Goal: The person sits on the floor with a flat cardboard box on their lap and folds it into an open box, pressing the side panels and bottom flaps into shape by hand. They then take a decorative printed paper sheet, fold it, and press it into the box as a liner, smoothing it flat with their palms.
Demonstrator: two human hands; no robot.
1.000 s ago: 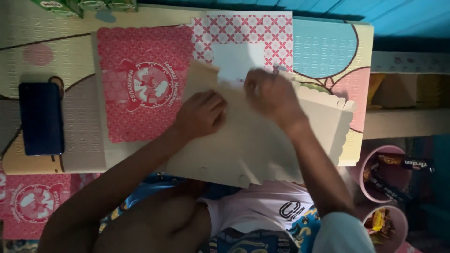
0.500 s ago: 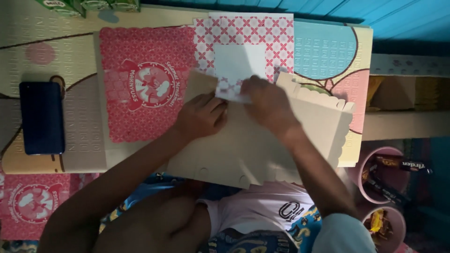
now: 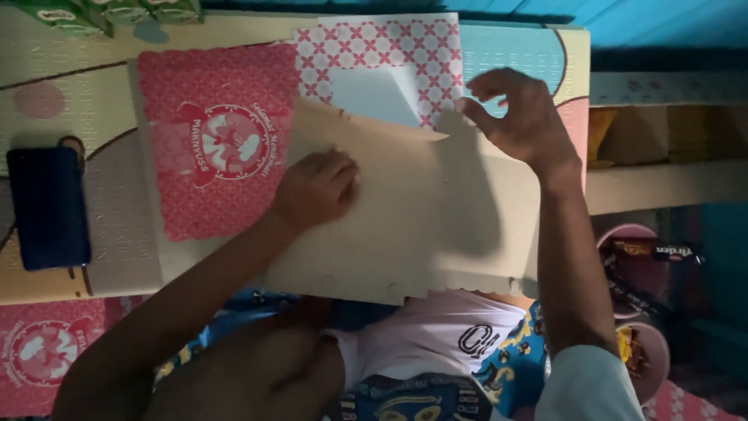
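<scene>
The left hand (image 3: 315, 187) lay knuckles up, fingers curled together, pressing flat on the tan cardboard sheet (image 3: 405, 226) near its upper left edge. The right hand (image 3: 518, 117) hovered off the sheet's upper right corner, fingers spread apart, thumb and forefinger nearly pinched but gripping nothing I could make out. Between the hands, nearer the right, a white paper flap (image 3: 378, 95) stuck up past the cardboard's top edge. The sheet's long axis ran left to right across the lap. Beyond sat a red printed sheet (image 3: 218, 140) and a dark blue pouch (image 3: 48, 206) on the foam mat (image 3: 78, 101)
</scene>
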